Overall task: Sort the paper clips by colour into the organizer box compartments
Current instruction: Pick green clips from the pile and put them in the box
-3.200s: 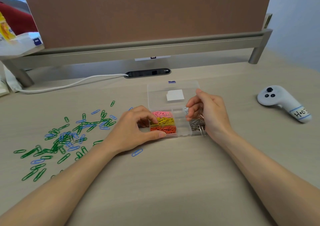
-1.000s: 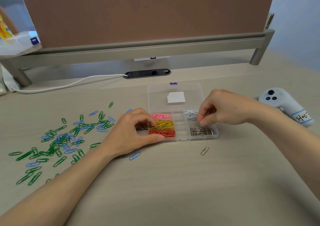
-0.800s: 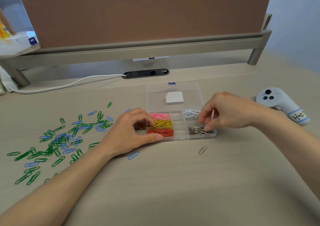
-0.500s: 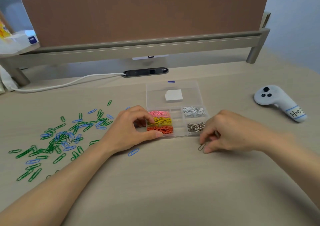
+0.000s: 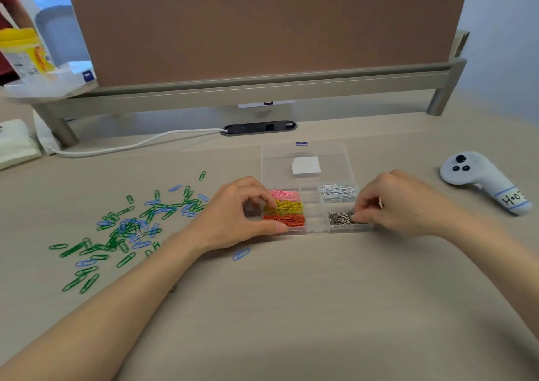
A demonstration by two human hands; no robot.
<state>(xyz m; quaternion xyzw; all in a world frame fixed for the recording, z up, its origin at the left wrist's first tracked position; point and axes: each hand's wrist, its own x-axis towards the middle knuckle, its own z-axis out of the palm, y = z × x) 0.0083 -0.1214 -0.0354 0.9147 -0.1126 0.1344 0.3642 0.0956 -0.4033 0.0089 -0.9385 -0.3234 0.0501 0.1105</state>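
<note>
Paper clips (image 5: 128, 229), green and blue, lie loose on the worktop (image 5: 320, 307), left of the organizer box (image 5: 316, 225). Left hand (image 5: 233, 217) grips its edge; right hand (image 5: 402, 205) pinches silver clips (image 5: 338, 218), which may tangle and spill.

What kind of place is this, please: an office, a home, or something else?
Most likely an office workstation: a brown partition panel stands at the back of the desk, and a cable port with a white cable is set into it.
</note>
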